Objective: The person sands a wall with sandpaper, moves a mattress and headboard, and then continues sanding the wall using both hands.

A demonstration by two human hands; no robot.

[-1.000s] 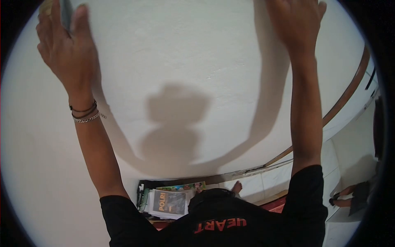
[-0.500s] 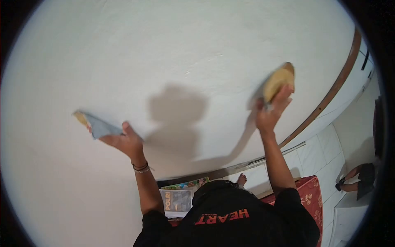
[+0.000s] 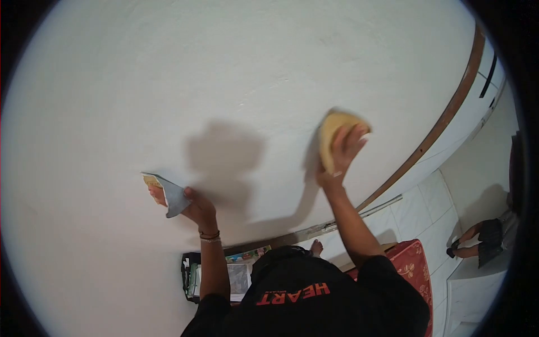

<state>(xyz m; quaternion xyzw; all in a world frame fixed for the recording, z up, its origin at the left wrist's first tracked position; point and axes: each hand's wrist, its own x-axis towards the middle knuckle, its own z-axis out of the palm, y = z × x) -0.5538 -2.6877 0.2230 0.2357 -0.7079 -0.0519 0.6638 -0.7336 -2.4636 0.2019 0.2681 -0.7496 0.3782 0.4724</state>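
My left hand (image 3: 201, 210) grips a folded grey-and-yellow cloth (image 3: 177, 199), thumb on the grey face and fingertips showing on the yellow side. The cloth is held up in front of the white wall (image 3: 168, 73). Farther right, my right hand (image 3: 341, 154) has its fingers spread over a yellow cloth (image 3: 336, 121), which lies against the wall. Both arms reach up from a black T-shirt (image 3: 303, 314), and bracelets circle the left wrist. Shadows of my head and right arm fall on the wall between the hands.
A brown strip (image 3: 443, 123) curves along the wall's right side. Below are a black bag (image 3: 191, 275) with printed papers, a red floral cushion (image 3: 412, 269) and white floor tiles (image 3: 412, 216). Another person's legs (image 3: 469, 241) show at the far right.
My right hand has moved down and left with the yellow cloth, which has turned. My left hand has shifted right and down, its cloth now more folded. The black bag has come into view.
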